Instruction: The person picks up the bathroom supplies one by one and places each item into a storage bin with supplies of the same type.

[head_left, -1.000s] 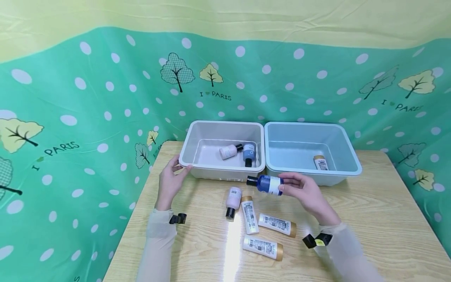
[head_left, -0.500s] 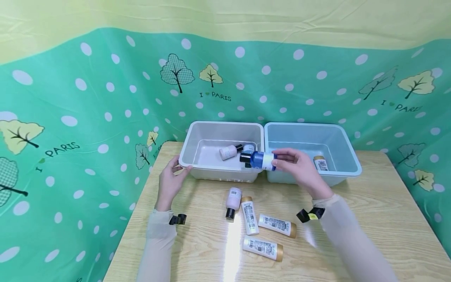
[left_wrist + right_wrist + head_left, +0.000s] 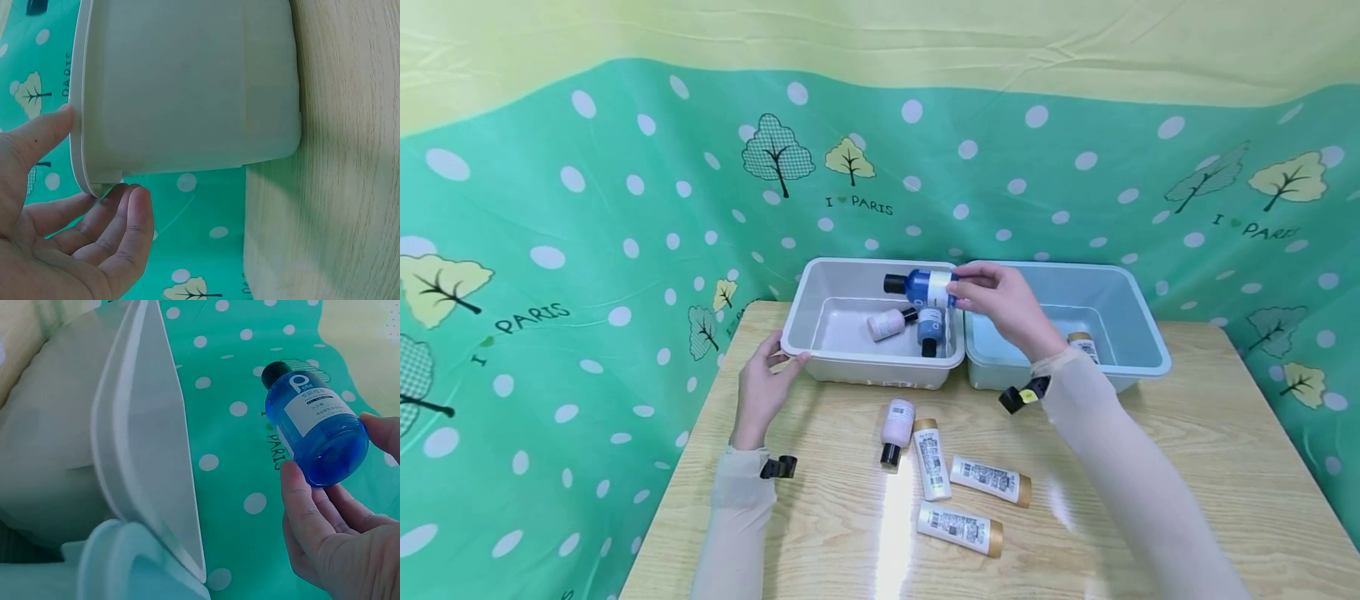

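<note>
My right hand (image 3: 1003,302) pinches a blue bottle (image 3: 928,287) with a black cap and white label by its base, thumb opposite fingers. The bottle lies sideways above the right part of the grey bin (image 3: 865,369), its cap pointing left. Inside that bin are a pink bottle (image 3: 887,323) and another blue bottle (image 3: 929,327), both black-capped. My left hand (image 3: 762,389) grips the bin's near left corner. In the left wrist view, its thumb (image 3: 53,128) presses the rim and the other fingers curl beneath the corner.
A light blue bin (image 3: 1067,367) adjoins the grey one on the right, with a gold-capped white tube (image 3: 1082,346) inside. On the wooden table (image 3: 820,517) lie a pink bottle (image 3: 897,423) and three gold-capped white tubes (image 3: 958,527). A green patterned cloth (image 3: 647,208) hangs behind.
My right hand has carried the blue bottle up and left, from above the table in front of the bins to above the grey bin. The left hand has stayed at the corner.
</note>
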Available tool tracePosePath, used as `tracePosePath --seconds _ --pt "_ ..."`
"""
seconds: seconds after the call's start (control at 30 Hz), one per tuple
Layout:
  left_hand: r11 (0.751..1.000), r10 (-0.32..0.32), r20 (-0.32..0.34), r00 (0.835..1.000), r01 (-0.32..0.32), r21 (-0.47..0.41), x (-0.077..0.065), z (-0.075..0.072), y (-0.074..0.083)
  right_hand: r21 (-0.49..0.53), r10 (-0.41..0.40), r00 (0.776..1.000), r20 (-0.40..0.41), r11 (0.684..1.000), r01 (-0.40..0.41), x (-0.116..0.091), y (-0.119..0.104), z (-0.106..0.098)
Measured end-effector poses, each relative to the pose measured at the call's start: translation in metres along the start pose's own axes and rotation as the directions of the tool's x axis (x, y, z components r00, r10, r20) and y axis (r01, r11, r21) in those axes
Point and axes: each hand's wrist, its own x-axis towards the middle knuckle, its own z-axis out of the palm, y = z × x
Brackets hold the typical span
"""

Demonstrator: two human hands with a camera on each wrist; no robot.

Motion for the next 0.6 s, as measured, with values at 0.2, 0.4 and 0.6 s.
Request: tracePosePath --seconds 0.2,0.4,0.6 --pt "1.000 -0.005 0.009 1.000 0.005 -0.006 0.000 -0.001 0.000 -0.013 0.034 0.999 -0.017 0.999 -0.034 0.028 -0.008 0.013" --pt "1.000 -0.007 0.010 1.000 0.007 0.001 0.000 -0.001 0.000 -0.020 0.066 0.997 -0.048 0.998 -0.067 0.055 -0.010 0.026" --pt "1.000 -0.007 0.008 1.000 0.007 -0.001 0.000 -0.001 0.001 -0.069 0.107 0.993 -0.058 0.991 -0.111 0.078 -0.005 0.037"
